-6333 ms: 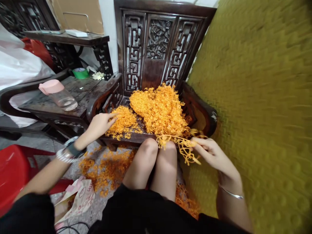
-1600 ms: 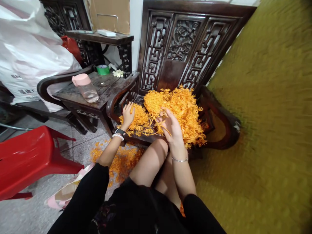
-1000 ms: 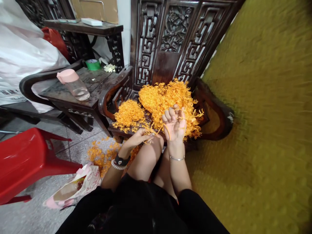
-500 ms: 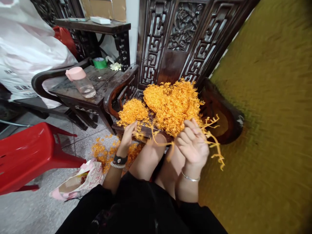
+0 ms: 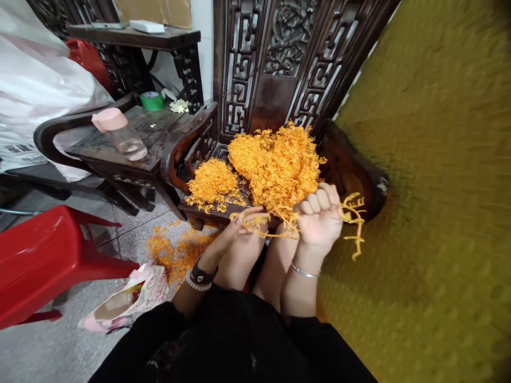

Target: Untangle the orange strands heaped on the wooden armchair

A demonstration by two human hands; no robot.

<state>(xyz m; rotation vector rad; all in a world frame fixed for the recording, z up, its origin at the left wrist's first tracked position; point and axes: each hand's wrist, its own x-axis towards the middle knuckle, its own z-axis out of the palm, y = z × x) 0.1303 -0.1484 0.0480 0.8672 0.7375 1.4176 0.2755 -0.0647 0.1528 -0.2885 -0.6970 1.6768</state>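
My right hand point(image 5: 322, 219) is closed in a fist around a thin orange branched strand point(image 5: 356, 226), whose twiggy end sticks out on the right. More of the strand stretches leftward above my knees to my left hand point(image 5: 239, 223), whose fingers are closed on it; the fingertips are slightly blurred. Behind my hands, on the dark carved wooden chair seat, lies a large heap of orange branched pieces point(image 5: 279, 165). A smaller pile of short orange pieces point(image 5: 213, 183) sits to its left.
Orange bits point(image 5: 175, 247) are scattered on the floor beside a paper bag point(image 5: 128, 300) and a red stool point(image 5: 43, 260). A pink-lidded bottle point(image 5: 123, 135) and green tape point(image 5: 152, 100) stand on the side table point(image 5: 147, 127). A yellow-brown textured surface point(image 5: 431, 159) fills the right side.
My left hand has moved right, closer to my right hand, and now meets the strand between them. My right fist has turned slightly upward. The view has shifted a little.
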